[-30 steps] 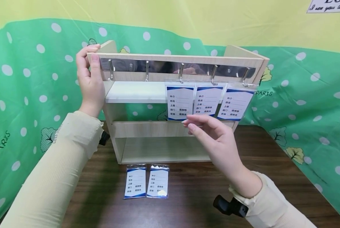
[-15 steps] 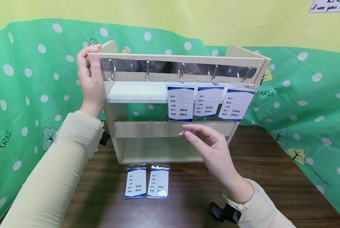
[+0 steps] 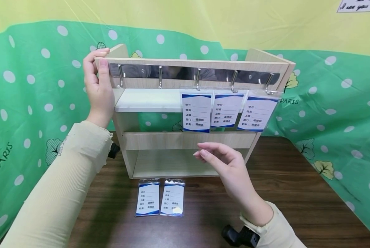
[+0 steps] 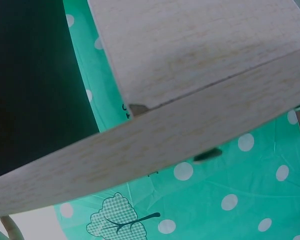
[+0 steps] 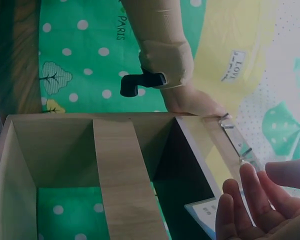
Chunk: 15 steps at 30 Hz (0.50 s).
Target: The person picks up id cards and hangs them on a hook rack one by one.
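Below the right grip (image 3: 229, 167), a dark wood tabletop (image 3: 296, 179) spreads, its right edge slanting along the spotted cloth (image 3: 329, 79). Two flat cards (image 3: 148, 198) lie there side by side, down and left of that grip. The right grip hovers, fingers loosely bent, holding nothing, a gap showing between it and three hooked cards (image 3: 226, 111) above. Behind stands the shelf unit (image 3: 172, 140), whose top corner the left grip (image 3: 98, 88) clasps, up and left, thumb in front, other fingers partly hidden. The left wrist view is dim, perhaps showing the unit's side board (image 4: 155, 139). Beyond, up and right, a sign (image 3: 360, 6) is cut off.
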Motion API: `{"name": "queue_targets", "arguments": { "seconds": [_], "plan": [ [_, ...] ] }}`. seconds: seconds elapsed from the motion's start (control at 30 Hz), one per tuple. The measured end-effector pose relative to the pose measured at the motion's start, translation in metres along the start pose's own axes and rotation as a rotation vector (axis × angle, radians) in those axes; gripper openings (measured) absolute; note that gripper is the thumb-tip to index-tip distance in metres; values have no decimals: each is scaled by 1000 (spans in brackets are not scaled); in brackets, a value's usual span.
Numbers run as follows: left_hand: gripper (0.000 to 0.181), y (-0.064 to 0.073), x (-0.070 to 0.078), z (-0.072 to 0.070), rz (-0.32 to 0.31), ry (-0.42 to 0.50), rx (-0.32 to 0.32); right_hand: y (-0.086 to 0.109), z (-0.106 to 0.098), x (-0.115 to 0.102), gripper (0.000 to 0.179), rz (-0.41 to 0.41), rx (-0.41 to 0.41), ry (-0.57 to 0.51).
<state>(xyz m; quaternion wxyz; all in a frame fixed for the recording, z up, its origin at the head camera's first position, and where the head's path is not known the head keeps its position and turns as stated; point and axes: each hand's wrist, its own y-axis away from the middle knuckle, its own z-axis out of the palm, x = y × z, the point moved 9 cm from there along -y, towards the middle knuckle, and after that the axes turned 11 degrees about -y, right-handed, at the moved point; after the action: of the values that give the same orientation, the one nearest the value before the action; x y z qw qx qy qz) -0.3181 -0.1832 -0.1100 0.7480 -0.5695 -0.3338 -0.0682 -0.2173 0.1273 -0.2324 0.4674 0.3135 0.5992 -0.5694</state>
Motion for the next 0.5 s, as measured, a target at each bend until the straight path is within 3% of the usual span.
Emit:
{"name": "queue_targets", "arguments": {
  "seconds": [0.5],
  "plan": [
    [22, 0, 0, 0, -6, 8, 7, 7, -9, 13, 18, -7, -3, -20]
  ]
}}
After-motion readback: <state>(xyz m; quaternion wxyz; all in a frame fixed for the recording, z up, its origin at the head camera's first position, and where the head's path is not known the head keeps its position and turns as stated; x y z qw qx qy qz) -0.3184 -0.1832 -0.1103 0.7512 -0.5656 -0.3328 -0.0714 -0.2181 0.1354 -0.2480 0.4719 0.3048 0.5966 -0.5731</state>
